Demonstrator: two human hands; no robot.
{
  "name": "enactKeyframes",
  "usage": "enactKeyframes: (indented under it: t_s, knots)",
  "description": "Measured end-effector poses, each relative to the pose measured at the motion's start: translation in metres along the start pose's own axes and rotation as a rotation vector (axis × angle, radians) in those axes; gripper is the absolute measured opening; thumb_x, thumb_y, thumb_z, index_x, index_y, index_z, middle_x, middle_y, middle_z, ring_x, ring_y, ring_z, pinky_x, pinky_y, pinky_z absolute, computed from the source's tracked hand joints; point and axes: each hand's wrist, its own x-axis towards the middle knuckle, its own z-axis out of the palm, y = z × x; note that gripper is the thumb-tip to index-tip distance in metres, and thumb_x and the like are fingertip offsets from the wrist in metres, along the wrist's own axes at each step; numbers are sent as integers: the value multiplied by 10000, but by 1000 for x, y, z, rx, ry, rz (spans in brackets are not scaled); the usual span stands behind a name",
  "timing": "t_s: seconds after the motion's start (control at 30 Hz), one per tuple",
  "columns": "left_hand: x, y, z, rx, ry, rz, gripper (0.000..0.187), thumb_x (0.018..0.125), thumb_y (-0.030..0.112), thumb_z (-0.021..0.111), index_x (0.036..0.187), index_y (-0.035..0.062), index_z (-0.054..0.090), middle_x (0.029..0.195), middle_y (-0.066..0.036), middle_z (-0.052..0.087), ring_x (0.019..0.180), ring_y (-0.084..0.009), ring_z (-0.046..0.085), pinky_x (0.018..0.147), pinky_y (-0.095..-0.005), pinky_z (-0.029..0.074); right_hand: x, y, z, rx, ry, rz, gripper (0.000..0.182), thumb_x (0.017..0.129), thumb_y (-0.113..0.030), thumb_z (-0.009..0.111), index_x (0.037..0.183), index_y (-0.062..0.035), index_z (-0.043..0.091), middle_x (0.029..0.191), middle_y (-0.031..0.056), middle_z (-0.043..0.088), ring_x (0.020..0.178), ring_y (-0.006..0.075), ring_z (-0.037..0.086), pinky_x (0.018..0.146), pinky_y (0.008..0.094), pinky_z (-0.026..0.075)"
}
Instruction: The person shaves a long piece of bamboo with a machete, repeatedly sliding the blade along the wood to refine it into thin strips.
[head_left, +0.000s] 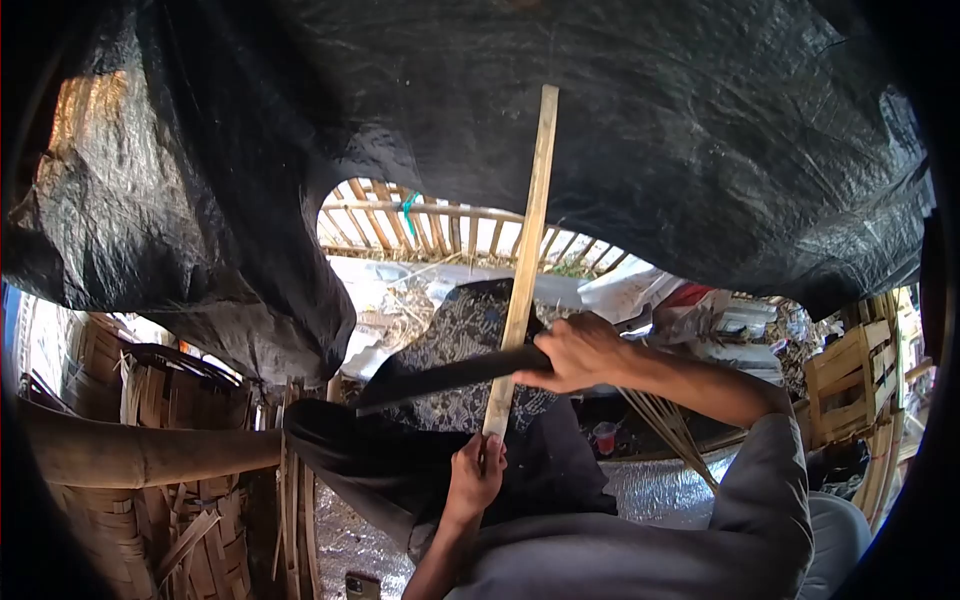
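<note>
My left hand (475, 474) is closed around the lower end of a long, pale bamboo strip (531, 235), which rises steeply away from me, leaning slightly right. In my right hand (580, 352) is a machete (440, 381), its handle hidden in the closed fingers. The dark, broad blade points left and crosses in front of the strip, a little above my left hand. Behind the blade and strip, a dark cloth with a pale pattern (440, 345) is spread over my lap and legs.
Black plastic sheeting (680, 130) hangs low overhead. A thick bamboo pole (150, 456) and woven bamboo baskets (195, 520) stand at left. Thin strips (665, 430) and a cup with red contents (604, 437) lie to the right. A phone (362, 585) is at the bottom; a slatted bamboo fence (450, 225) stands ahead.
</note>
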Motion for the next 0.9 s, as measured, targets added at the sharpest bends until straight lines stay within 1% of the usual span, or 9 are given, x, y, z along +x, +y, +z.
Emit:
enactKeyframes:
  t_s: [0.13, 0.43, 0.57, 0.63, 0.67, 0.73, 0.77, 0.83, 0.9]
  knots:
    - [1, 10, -5, -157, -65, -116, 327, 943, 242, 459, 732, -2, 510, 536, -17, 486, 430, -48, 444, 394, -215, 333, -18, -27, 3, -72, 42, -49, 748, 783, -689, 428, 609, 21, 589, 461, 151, 503, 377, 282, 546, 384, 384, 453]
    - [10, 6, 3, -46, -6, -23, 310, 941, 213, 460, 749, -23, 519, 547, -61, 528, 475, -105, 524, 452, -253, 409, -20, -27, 10, -47, -14, 16, 757, 798, -700, 390, 617, 10, 581, 435, 129, 483, 362, 239, 532, 335, 358, 420]
    - [8, 6, 5, 30, 54, 28, 306, 939, 208, 463, 751, -26, 523, 547, -69, 535, 485, -119, 547, 464, -258, 423, -7, -4, 7, -46, 23, 46, 709, 825, -667, 407, 543, -28, 531, 384, 27, 408, 304, 133, 409, 277, 310, 345]
    - [9, 8, 4, 113, 69, 42, 298, 937, 200, 464, 755, -29, 524, 549, -74, 540, 491, -126, 560, 470, -261, 429, 6, 16, 12, -83, 254, 168, 678, 848, -627, 417, 501, -49, 489, 372, 7, 385, 293, 125, 385, 265, 292, 323]
    - [9, 9, 3, 113, 71, 46, 298, 937, 200, 464, 755, -29, 524, 549, -74, 540, 491, -126, 560, 470, -261, 429, 8, 19, 13, -86, 258, 166, 678, 848, -627, 417, 501, -49, 489, 372, 7, 385, 293, 125, 385, 265, 292, 323]
    - [10, 10, 2, 136, 79, 23, 288, 936, 191, 464, 759, -28, 524, 550, -74, 542, 491, -130, 564, 468, -265, 429, 11, 16, 7, 15, 196, 168, 670, 860, -599, 424, 491, -43, 490, 367, 15, 387, 283, 132, 382, 262, 300, 320]
    - [11, 11, 2, 135, 76, 34, 288, 936, 191, 464, 759, -28, 524, 550, -74, 542, 491, -130, 564, 468, -265, 429, 7, 7, 2, 198, -29, 258, 678, 849, -604, 440, 490, -31, 490, 365, 19, 386, 275, 154, 366, 269, 329, 327]
    - [7, 10, 2, 137, 93, 43, 274, 932, 181, 470, 760, -25, 522, 550, -73, 544, 491, -134, 567, 466, -264, 427, 0, -2, 15, -26, 244, -72, 679, 836, -614, 452, 499, -28, 510, 367, 18, 392, 270, 159, 360, 272, 344, 335]
    - [7, 10, 2, 162, 109, 67, 272, 931, 179, 472, 757, -24, 519, 550, -74, 543, 489, -133, 565, 465, -264, 425, 5, 3, 9, 97, 28, 92, 665, 806, -617, 495, 508, -25, 553, 359, 61, 420, 292, 192, 449, 304, 341, 386]
